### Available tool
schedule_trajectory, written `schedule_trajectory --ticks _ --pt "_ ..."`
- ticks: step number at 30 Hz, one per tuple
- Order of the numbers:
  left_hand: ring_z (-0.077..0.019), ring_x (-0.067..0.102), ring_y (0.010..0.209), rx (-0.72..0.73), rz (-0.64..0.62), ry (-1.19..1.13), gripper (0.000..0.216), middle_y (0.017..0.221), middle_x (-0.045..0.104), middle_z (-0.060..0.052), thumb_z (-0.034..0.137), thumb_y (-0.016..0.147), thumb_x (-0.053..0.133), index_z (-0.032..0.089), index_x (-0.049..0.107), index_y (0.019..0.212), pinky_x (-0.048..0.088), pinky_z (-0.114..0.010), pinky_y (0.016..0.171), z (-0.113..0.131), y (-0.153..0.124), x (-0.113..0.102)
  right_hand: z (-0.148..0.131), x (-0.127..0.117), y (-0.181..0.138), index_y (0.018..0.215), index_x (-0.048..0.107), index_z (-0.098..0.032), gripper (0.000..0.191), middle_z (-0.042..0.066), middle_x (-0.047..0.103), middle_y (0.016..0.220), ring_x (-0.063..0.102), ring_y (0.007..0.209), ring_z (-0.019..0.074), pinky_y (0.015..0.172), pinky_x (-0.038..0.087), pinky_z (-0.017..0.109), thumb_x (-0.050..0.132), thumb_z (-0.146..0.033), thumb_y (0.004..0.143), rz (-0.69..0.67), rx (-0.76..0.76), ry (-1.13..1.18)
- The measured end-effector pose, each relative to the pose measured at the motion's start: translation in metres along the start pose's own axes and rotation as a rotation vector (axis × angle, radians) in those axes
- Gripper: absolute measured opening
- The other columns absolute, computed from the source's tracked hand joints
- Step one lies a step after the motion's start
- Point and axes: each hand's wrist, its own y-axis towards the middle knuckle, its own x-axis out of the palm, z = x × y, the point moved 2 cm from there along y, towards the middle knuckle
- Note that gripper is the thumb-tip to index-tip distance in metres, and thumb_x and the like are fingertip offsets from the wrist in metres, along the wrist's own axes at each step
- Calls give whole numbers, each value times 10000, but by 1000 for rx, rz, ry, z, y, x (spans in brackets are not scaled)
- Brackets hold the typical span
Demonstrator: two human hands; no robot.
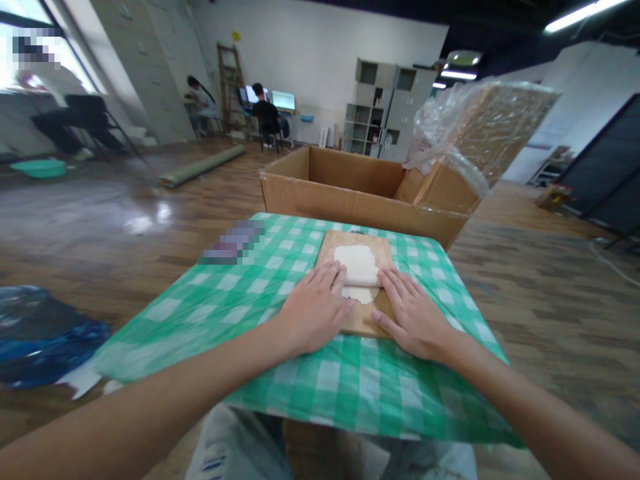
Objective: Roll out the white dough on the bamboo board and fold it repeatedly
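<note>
My left hand (320, 307) and right hand (414, 313) press on the pale rolling pin's (361, 281) ends, fingers outstretched, not wrapped. It lies across the dough (355, 257) on the wooden board (364, 325); matched pressure should keep thickness even.

This looks like an office workroom, with computer monitors (283, 101), grey cabinets (387, 72) and ceiling strip lights (584, 15).
</note>
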Motion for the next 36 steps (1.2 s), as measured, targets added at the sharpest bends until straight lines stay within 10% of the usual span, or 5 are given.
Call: schedule_trajectory --ticks 7,15,23,36 --pt "-338 445 1514 -64 4 19 705 1602 493 -231 501 1095 259 7 475 1549 310 -465 1265 1 10 2 13 -4 4 1652 321 -69 808 216 377 1673 339 1570 341 1274 311 570 319 -631 1071 -26 -71 35" --pt "-323 612 1348 -155 -77 -36 689 1542 572 -182 518 1109 128 124 565 1468 493 -471 1091 -53 90 28 67 24 106 1605 428 -53 811 204 357 1684 234 1603 353 1291 233 564 132 -611 1095 -80 -10 35" --pt "-374 317 1573 -75 -224 63 572 1612 486 -183 412 1124 176 218 438 1594 338 -560 1218 -101 151 46 109 56 187 1578 514 -210 836 133 428 1667 299 1581 379 1259 269 614 98 -714 1057 -98 48 108" --pt "-378 398 1520 -216 -22 82 844 1590 491 -238 623 1074 96 38 476 1550 298 -509 1236 -68 118 39 82 39 138 1585 469 -67 793 144 476 1629 413 1535 302 1302 254 493 53 -534 1098 -39 7 80"
